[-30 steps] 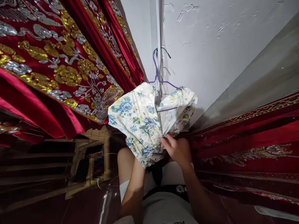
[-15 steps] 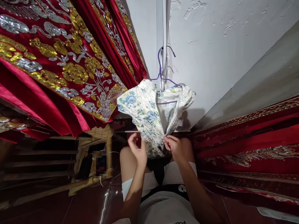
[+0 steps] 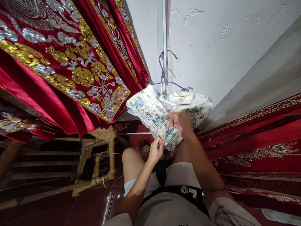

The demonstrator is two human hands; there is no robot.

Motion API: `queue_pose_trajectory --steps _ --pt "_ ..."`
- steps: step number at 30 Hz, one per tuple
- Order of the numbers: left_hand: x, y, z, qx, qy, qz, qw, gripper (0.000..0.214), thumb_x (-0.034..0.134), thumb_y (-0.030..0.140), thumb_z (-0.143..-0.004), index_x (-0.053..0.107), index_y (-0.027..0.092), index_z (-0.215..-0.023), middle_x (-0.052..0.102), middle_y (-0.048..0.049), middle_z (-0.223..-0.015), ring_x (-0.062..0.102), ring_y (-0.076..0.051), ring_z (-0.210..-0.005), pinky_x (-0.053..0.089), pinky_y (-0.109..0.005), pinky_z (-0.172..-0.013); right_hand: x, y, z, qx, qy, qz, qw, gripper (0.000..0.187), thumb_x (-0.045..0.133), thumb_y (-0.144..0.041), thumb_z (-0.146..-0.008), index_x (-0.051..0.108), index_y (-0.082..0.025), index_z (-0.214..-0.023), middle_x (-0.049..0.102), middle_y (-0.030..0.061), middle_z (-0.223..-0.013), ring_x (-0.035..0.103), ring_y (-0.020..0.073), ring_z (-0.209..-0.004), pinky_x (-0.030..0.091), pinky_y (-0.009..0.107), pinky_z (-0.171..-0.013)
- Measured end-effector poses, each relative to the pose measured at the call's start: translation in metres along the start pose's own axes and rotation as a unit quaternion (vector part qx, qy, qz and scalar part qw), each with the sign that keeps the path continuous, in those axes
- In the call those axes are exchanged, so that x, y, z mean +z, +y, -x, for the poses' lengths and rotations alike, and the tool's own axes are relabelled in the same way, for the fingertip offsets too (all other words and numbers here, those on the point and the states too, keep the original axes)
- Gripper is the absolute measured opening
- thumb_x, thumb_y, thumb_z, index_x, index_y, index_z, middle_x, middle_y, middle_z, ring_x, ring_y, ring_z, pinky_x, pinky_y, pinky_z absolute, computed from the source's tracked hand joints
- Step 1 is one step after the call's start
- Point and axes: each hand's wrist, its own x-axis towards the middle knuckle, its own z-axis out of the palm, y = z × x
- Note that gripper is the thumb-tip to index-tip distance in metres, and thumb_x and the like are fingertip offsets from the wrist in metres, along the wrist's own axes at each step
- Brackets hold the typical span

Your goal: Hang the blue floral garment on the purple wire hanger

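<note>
A white floral blouse [image 3: 150, 108] with blue blossoms hangs on a purple wire hanger [image 3: 162, 70] in front of me, its front overlapping in a V. Down at the lower front edge, my left hand [image 3: 157, 148] pinches the cloth between thumb and fingers. My right hand [image 3: 180, 123] is higher, over the middle of the blouse near the neckline. Motion smears its fingers, so whether it grips the cloth is unclear. Behind that hand, part of the blouse's right side is hidden.
Red cloth with gold and silver sequins [image 3: 82, 75] drapes at the upper left. More red embroidered fabric [image 3: 265, 150] lies along the right. At lower left stands a bamboo chair [image 3: 77, 175] with a blurred-out device on it. Behind the hanger is a white wall [image 3: 211, 40].
My right hand has left the lower front edge and moved up across the blouse. My left hand, open before, has come in and closed on the lower edge. The blouse has shifted right and spread wider.
</note>
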Motion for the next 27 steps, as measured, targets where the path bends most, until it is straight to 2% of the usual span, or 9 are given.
queue_pose_trajectory --steps 5,9,12,14,15,17,21,24,27 --pt "0.012 0.002 -0.001 0.021 -0.051 -0.035 0.998 0.019 0.049 0.028 -0.099 0.049 0.022 -0.081 0.057 -0.001 -0.076 0.053 -0.016 -0.07 0.041 -0.027 -0.069 0.01 -0.054 -0.036 -0.103 0.012 -0.034 0.994 0.029 0.059 -0.04 -0.091 0.064 -0.017 -0.075 0.05 -0.0024 -0.052 0.041 0.0076 -0.044 0.026 0.023 -0.043" --pt "0.004 0.007 -0.015 0.014 -0.126 -0.05 0.991 0.017 0.049 0.024 -0.097 0.053 0.022 -0.08 0.06 -0.0009 -0.073 0.055 -0.017 -0.066 0.042 -0.028 -0.067 0.012 -0.053 -0.027 -0.115 0.008 -0.019 0.993 0.027 0.056 -0.037 -0.094 0.063 -0.018 -0.075 0.053 -0.0021 -0.053 0.043 0.0079 -0.045 0.029 0.021 -0.043" --pt "-0.021 0.036 -0.039 0.038 -0.164 -0.032 0.985 0.019 0.052 0.028 -0.099 0.062 0.02 -0.085 0.068 -0.0035 -0.079 0.063 -0.018 -0.074 0.048 -0.029 -0.073 0.009 -0.044 -0.012 -0.111 0.0 0.021 0.994 0.026 0.056 -0.031 -0.091 0.065 -0.018 -0.07 0.053 -0.0027 -0.047 0.04 0.0081 -0.043 0.031 0.022 -0.045" --pt "-0.041 0.069 -0.061 0.082 -0.062 0.008 0.995 0.021 0.054 0.033 -0.101 0.064 0.021 -0.115 0.072 -0.006 -0.095 0.068 -0.019 -0.085 0.051 -0.031 -0.081 0.009 -0.044 -0.005 -0.123 -0.007 0.043 0.991 0.029 0.055 -0.028 -0.09 0.064 -0.019 -0.065 0.053 -0.0025 -0.045 0.039 0.0082 -0.041 0.032 0.023 -0.045" --pt "-0.05 0.087 -0.073 0.114 0.0 0.03 0.993 0.032 0.054 0.034 -0.102 0.058 0.022 -0.132 0.072 -0.0051 -0.093 0.068 -0.019 -0.085 0.052 -0.031 -0.083 0.009 -0.046 -0.002 -0.132 -0.01 0.049 0.99 0.029 0.055 -0.027 -0.09 0.063 -0.019 -0.063 0.053 -0.0025 -0.044 0.04 0.0084 -0.041 0.032 0.023 -0.046" --pt "-0.064 0.121 -0.097 0.191 0.076 0.012 0.979 0.044 0.056 0.034 -0.102 0.052 0.023 -0.144 0.071 -0.0047 -0.096 0.068 -0.018 -0.089 0.053 -0.032 -0.086 0.009 -0.052 0.001 -0.151 -0.017 0.053 0.987 0.03 0.053 -0.025 -0.089 0.064 -0.019 -0.062 0.053 -0.0025 -0.044 0.042 0.0089 -0.041 0.033 0.024 -0.047" --pt "-0.069 0.16 -0.128 0.283 0.059 -0.112 0.951 0.02 0.055 0.031 -0.103 0.07 0.018 -0.105 0.072 -0.0058 -0.097 0.066 -0.016 -0.088 0.051 -0.029 -0.083 0.009 -0.056 -0.001 -0.169 -0.019 0.058 0.984 0.031 0.053 -0.027 -0.09 0.063 -0.02 -0.061 0.053 -0.0025 -0.044 0.042 0.0093 -0.041 0.034 0.025 -0.048" --pt "-0.065 0.166 -0.136 0.312 0.062 -0.159 0.935 0.02 0.054 0.027 -0.103 0.067 0.016 -0.092 0.07 -0.0052 -0.089 0.064 -0.015 -0.082 0.05 -0.027 -0.078 0.006 -0.04 -0.01 -0.154 0.011 0.073 0.985 0.032 0.055 -0.032 -0.09 0.062 -0.02 -0.061 0.053 -0.0021 -0.045 0.043 0.0098 -0.043 0.035 0.025 -0.048" --pt "-0.075 0.162 -0.139 0.315 0.135 -0.116 0.932 0.019 0.056 0.028 -0.102 0.066 0.016 -0.091 0.067 -0.0034 -0.087 0.063 -0.014 -0.083 0.05 -0.028 -0.081 0.001 -0.013 -0.018 -0.134 0.025 0.089 0.987 0.031 0.054 -0.028 -0.086 0.06 -0.02 -0.057 0.05 -0.0025 -0.043 0.044 0.0103 -0.044 0.036 0.025 -0.05"
